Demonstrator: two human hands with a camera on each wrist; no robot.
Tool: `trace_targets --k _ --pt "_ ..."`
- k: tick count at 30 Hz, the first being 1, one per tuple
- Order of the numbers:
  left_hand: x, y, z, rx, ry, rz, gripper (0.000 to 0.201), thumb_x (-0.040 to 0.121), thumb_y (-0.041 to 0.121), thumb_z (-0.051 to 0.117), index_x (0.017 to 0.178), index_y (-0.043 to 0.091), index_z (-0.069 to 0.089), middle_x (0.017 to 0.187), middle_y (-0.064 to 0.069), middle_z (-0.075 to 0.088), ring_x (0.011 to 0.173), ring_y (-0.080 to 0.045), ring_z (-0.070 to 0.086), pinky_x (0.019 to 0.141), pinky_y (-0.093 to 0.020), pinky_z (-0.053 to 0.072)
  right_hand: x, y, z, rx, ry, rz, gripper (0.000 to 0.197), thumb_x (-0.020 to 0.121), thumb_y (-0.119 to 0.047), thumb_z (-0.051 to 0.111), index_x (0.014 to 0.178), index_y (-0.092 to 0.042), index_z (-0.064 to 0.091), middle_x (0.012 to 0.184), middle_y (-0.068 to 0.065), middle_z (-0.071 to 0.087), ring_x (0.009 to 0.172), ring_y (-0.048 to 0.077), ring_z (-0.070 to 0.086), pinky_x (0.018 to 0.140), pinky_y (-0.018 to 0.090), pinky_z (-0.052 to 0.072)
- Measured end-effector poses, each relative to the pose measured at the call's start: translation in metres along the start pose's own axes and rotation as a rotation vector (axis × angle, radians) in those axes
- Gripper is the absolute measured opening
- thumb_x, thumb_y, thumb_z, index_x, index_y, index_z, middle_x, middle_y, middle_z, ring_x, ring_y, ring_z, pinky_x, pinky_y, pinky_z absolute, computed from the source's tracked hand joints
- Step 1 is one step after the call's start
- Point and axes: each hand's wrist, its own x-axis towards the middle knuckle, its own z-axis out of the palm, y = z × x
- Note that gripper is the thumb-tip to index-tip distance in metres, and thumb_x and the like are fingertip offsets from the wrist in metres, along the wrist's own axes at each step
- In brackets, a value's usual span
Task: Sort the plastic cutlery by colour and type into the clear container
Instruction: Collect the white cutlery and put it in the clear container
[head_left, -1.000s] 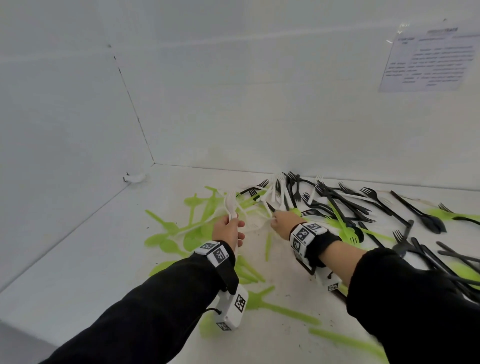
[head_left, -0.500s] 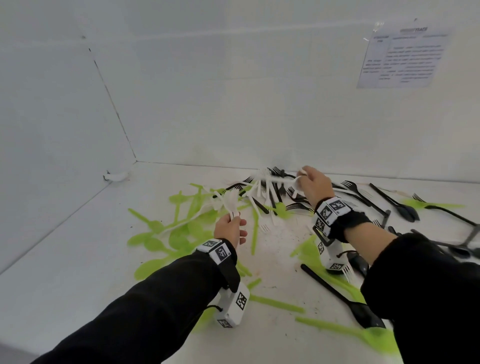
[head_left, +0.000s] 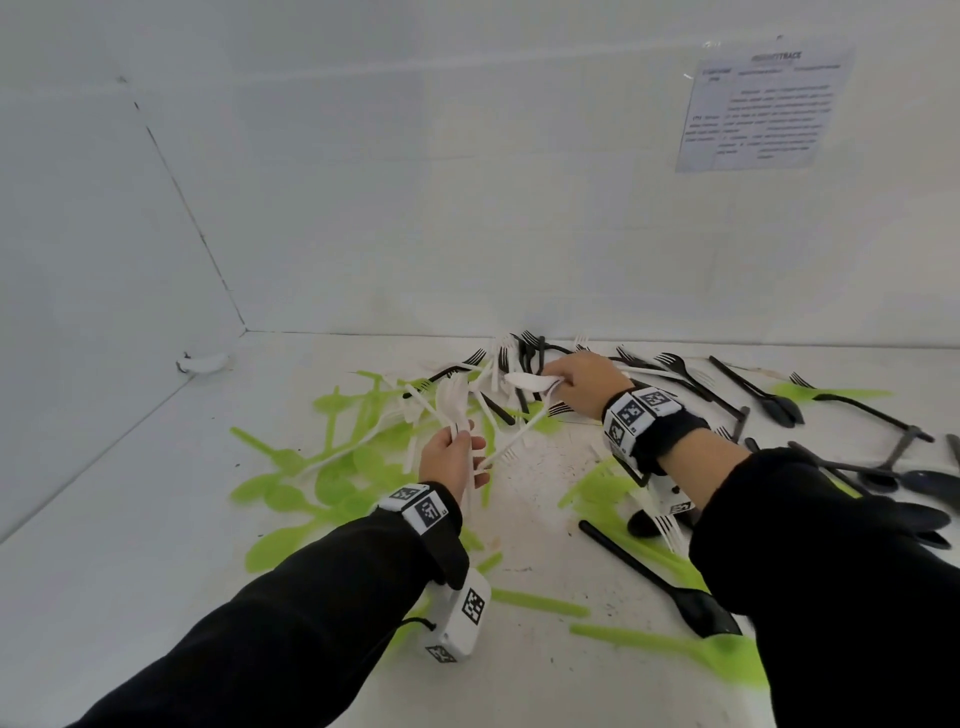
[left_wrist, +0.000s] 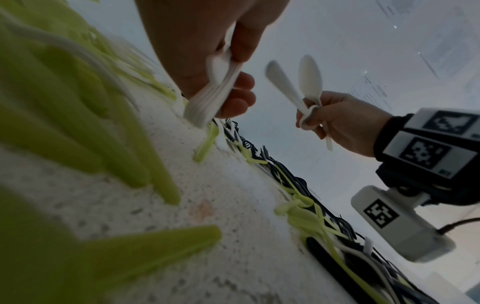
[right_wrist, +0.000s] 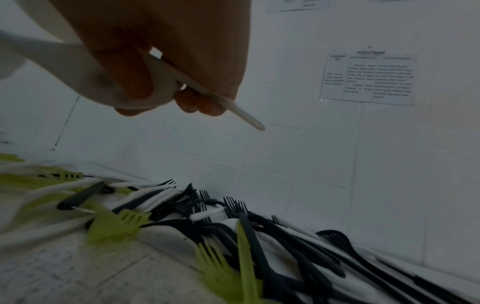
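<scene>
Green, white and black plastic cutlery lies scattered on a white floor. My left hand (head_left: 460, 441) grips a bundle of white cutlery (head_left: 451, 400) by the handles, heads pointing up; the handles (left_wrist: 207, 102) show under the fingers in the left wrist view. My right hand (head_left: 560, 383) is above the mixed pile (head_left: 511, 358) by the back wall and pinches two white spoons (head_left: 530, 382). Their bowls (left_wrist: 309, 80) stick up from the right hand (left_wrist: 311, 115). One spoon handle (right_wrist: 233, 107) pokes out under the curled fingers. No clear container is in view.
Green spoons and knives (head_left: 353, 457) are spread at the left, black forks and spoons (head_left: 779, 405) at the right. A black spoon (head_left: 660, 582) lies near my right forearm. White tiled walls close the back and left, with a paper sheet (head_left: 763, 104) on the back wall.
My right hand left the spot beside my left hand, reached back to the pile by the wall, and now holds white spoons lifted off it. The left hand kept its bundle.
</scene>
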Motion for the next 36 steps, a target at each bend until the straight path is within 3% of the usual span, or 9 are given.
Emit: trace_targets --k 5,10,14,19,23,29,32,34,36 --pt "-0.01 -0.003 0.027 0.046 -0.142 -0.04 0.016 0.099 0.01 0.039 0.092 0.011 0.054 0.087 -0.006 0.057 0.046 -0.016 0.056 0.044 -0.023 0.042 -0.006 -0.007 0.013 0.179 0.043 0.023 0.027 0.084 -0.008 0.056 0.109 -0.007 0.065 0.106 0.007 0.065 0.097 0.019 0.054 0.078 0.018 0.033" --pt "-0.02 -0.006 0.055 0.073 -0.147 -0.022 0.014 0.098 0.01 0.035 0.103 0.009 0.048 0.077 -0.005 0.052 0.044 -0.015 0.034 0.039 -0.019 0.027 -0.014 -0.011 0.021 0.517 0.17 0.218 0.015 0.084 -0.011 0.058 0.098 -0.007 0.061 0.088 0.004 0.054 0.083 0.016 0.048 0.062 0.022 0.035" --pt "-0.021 -0.008 0.071 0.029 -0.148 -0.011 0.021 0.1 0.016 0.034 0.111 0.006 0.048 0.076 -0.006 0.049 0.041 -0.013 0.033 0.038 -0.019 0.026 -0.021 -0.015 0.026 0.779 0.244 0.396 0.026 0.087 -0.016 0.055 0.112 -0.009 0.057 0.093 0.001 0.056 0.086 0.016 0.053 0.079 0.026 0.042" --pt "-0.029 -0.009 0.087 0.161 -0.171 0.127 0.027 0.099 0.018 0.039 0.081 0.002 0.052 0.071 -0.005 0.052 0.042 -0.012 0.047 0.034 -0.016 0.035 -0.03 -0.01 0.027 0.84 0.237 0.535 0.025 0.086 -0.019 0.049 0.112 -0.016 0.048 0.087 0.0 0.051 0.08 0.019 0.055 0.068 0.025 0.042" --pt "-0.032 -0.012 0.099 0.202 -0.194 0.13 0.03 0.1 0.018 0.037 0.082 0.002 0.055 0.075 -0.008 0.056 0.052 -0.013 0.048 0.036 -0.012 0.037 -0.04 0.0 0.024 0.924 0.234 0.543 0.033 0.089 -0.02 0.049 0.121 -0.014 0.044 0.084 -0.002 0.054 0.074 0.021 0.058 0.054 0.025 0.045" --pt "-0.033 -0.019 0.117 0.213 -0.309 0.06 0.027 0.101 0.022 0.037 0.087 0.006 0.054 0.073 -0.005 0.054 0.055 -0.014 0.047 0.045 -0.02 0.041 -0.044 0.022 0.013 0.779 0.31 0.531 0.036 0.088 -0.013 0.053 0.124 -0.01 0.049 0.117 0.01 0.057 0.107 0.024 0.056 0.09 0.029 0.044" --pt "-0.031 -0.022 0.123 0.114 -0.279 0.01 0.023 0.102 0.019 0.033 0.096 0.008 0.052 0.067 -0.004 0.043 0.048 -0.013 0.036 0.042 -0.022 0.032 -0.045 0.022 0.011 0.856 0.27 0.569 0.041 0.094 -0.021 0.041 0.134 -0.012 0.039 0.135 0.017 0.037 0.121 0.031 0.044 0.095 0.034 0.043" --pt "-0.029 -0.019 0.124 0.054 -0.207 -0.009 0.022 0.102 0.017 0.031 0.102 0.008 0.051 0.068 -0.004 0.041 0.05 -0.013 0.035 0.042 -0.022 0.03 -0.049 0.021 0.015 0.79 0.195 0.565 0.033 0.098 -0.022 0.03 0.127 -0.014 0.044 0.135 0.019 0.036 0.115 0.032 0.045 0.097 0.042 0.044" --pt "-0.027 -0.018 0.122 0.047 -0.167 -0.014 0.023 0.101 0.017 0.031 0.098 0.008 0.052 0.068 -0.004 0.041 0.05 -0.014 0.036 0.043 -0.022 0.03 -0.055 0.02 0.017 0.737 0.122 0.566 0.033 0.099 -0.022 0.027 0.121 -0.013 0.05 0.127 0.018 0.039 0.104 0.032 0.05 0.085 0.042 0.05"
